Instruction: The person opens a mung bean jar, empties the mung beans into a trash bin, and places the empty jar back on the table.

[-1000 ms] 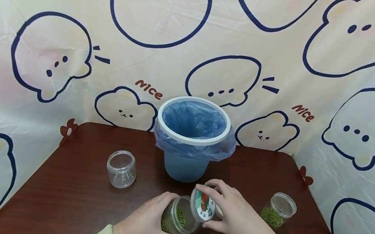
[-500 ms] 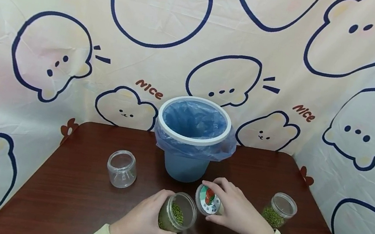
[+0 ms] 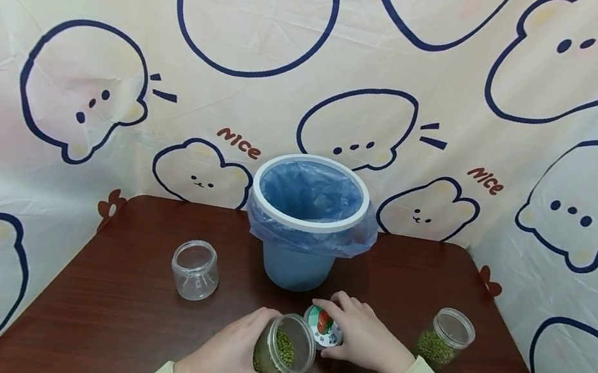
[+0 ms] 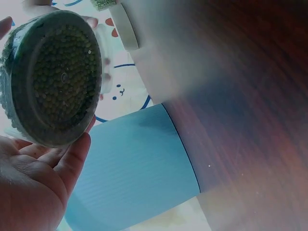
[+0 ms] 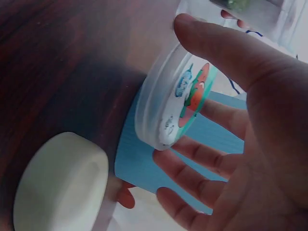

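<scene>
The left grip (image 3: 227,358) is wrapped round a jar (image 3: 265,364), uncapped and tilted, its mouth leaning toward the right grip (image 3: 366,337); the green beans (image 3: 285,347) inside could spill that way if the left grip tips too far. The right grip pinches the lid (image 3: 325,327) by its rim, close by that mouth; a loose pinch might drop it. The 2nd bean jar (image 3: 435,346), outward of the right grip, could topple if knocked.
</scene>
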Action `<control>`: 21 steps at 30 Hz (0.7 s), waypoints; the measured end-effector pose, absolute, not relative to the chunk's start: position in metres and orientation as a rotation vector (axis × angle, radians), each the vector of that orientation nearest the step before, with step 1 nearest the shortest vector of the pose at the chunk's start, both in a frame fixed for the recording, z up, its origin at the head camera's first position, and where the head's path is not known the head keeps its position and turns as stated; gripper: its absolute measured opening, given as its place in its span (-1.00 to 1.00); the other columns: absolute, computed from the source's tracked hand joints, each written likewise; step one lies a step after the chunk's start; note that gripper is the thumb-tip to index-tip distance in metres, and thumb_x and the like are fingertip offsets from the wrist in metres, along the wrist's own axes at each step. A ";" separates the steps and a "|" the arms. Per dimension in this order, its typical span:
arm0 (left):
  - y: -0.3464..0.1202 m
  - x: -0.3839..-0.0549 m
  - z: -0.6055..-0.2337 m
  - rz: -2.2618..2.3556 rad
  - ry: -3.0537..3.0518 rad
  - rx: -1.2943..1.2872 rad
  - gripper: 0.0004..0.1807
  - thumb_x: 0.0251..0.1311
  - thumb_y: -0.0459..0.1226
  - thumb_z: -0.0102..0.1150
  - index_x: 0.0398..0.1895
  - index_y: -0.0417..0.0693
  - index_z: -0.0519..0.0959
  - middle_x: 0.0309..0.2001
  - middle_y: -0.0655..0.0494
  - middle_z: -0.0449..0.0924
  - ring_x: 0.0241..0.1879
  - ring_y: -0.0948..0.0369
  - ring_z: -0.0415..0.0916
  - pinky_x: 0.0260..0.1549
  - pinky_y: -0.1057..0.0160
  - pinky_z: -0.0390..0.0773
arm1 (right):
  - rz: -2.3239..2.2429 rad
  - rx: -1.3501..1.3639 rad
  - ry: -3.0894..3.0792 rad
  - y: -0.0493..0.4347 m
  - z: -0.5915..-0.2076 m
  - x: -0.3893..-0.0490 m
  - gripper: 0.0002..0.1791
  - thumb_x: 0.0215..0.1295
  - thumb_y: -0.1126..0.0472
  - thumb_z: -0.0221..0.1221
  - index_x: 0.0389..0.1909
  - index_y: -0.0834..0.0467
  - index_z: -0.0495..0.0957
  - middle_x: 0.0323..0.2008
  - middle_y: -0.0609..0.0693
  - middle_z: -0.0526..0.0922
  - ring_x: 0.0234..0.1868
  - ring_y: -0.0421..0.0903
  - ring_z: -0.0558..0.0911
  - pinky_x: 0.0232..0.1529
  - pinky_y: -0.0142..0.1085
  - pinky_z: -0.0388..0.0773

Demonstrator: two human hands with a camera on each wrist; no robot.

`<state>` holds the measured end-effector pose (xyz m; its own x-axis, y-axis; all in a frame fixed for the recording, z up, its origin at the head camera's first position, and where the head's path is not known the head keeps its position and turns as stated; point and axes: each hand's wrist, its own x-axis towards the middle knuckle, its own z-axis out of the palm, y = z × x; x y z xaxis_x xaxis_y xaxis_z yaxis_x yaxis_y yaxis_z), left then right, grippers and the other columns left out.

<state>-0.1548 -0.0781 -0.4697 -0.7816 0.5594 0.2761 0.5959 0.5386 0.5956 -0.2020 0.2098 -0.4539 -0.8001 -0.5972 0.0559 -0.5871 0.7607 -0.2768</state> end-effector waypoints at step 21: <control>-0.079 -0.153 -0.470 -1.065 -2.690 -1.018 -0.04 -0.15 0.12 0.65 0.30 0.03 0.36 0.11 0.26 0.51 0.06 0.35 0.52 0.09 0.20 0.61 | -0.344 -0.962 2.834 0.208 -0.470 -0.208 -0.06 -0.02 -0.15 0.57 0.41 -0.01 0.46 0.01 -0.05 0.49 -0.16 -0.16 0.48 -0.11 -0.21 0.52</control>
